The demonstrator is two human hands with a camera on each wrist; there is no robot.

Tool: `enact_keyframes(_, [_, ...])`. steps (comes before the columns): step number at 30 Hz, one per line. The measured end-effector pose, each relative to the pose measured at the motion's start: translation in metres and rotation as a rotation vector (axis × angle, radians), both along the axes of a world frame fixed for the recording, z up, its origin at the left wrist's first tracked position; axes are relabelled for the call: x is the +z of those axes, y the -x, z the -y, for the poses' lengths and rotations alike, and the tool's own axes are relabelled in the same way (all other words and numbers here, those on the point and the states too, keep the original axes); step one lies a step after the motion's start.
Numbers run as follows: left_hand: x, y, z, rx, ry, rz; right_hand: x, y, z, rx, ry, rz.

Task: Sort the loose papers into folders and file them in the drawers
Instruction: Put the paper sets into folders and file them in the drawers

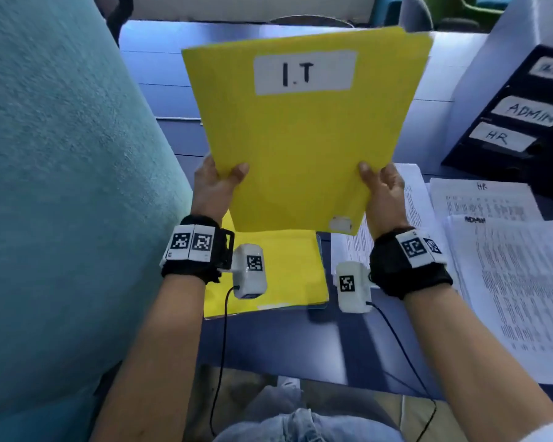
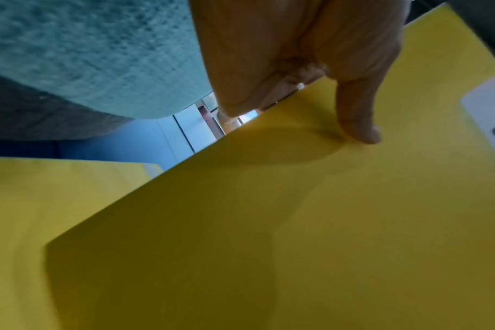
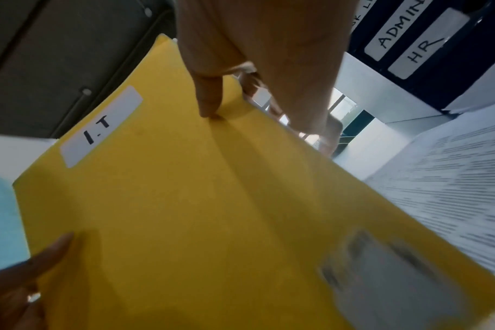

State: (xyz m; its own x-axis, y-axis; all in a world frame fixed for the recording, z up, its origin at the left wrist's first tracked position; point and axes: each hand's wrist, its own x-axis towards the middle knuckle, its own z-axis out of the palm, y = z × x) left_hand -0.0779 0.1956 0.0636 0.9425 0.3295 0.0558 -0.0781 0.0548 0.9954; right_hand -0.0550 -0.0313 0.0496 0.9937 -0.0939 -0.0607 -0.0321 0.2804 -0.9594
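Observation:
A yellow folder (image 1: 300,132) labelled "I.T" is held up above the desk, tilted towards me. My left hand (image 1: 216,183) pinches its left edge, thumb on the front cover (image 2: 359,120). My right hand (image 1: 382,186) pinches its right edge, thumb on the cover (image 3: 209,100). The fingers behind the folder are mostly hidden. A second yellow folder (image 1: 284,269) lies flat on the desk under my wrists. Loose printed papers (image 1: 517,275) headed "HR" and "ADMIN" lie to the right. The dark drawer unit (image 1: 517,122) with "ADMIN" and "HR" labels stands at the far right.
A teal upholstered chair back (image 1: 61,186) fills the left side, close to my left arm. The blue desk (image 1: 160,74) stretches behind the folder. Cables run down from both wrist cameras towards my lap.

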Motion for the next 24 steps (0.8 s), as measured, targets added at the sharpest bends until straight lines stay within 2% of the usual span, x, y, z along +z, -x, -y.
enact_keyframes(3, [-0.014,0.006,0.002,-0.092,0.098,-0.003,-0.010,0.009,0.004,0.044,0.059,-0.088])
enact_keyframes(9, [-0.018,0.004,0.000,-0.104,0.047,-0.039,-0.014,0.006,0.008,0.031,0.072,-0.250])
enact_keyframes(11, [-0.011,0.006,0.004,-0.107,0.043,-0.038,-0.009,0.006,0.013,0.043,0.083,-0.203])
enact_keyframes(16, [0.015,-0.005,0.024,-0.117,0.055,-0.050,0.018,0.006,0.030,0.013,0.228,0.083])
enact_keyframes(20, [0.022,-0.019,0.063,-0.182,0.097,-0.167,0.026,0.005,0.071,-0.025,0.400,0.100])
enact_keyframes(24, [0.005,-0.027,0.131,-0.251,0.087,-0.328,0.027,0.008,0.139,-0.161,0.587,0.077])
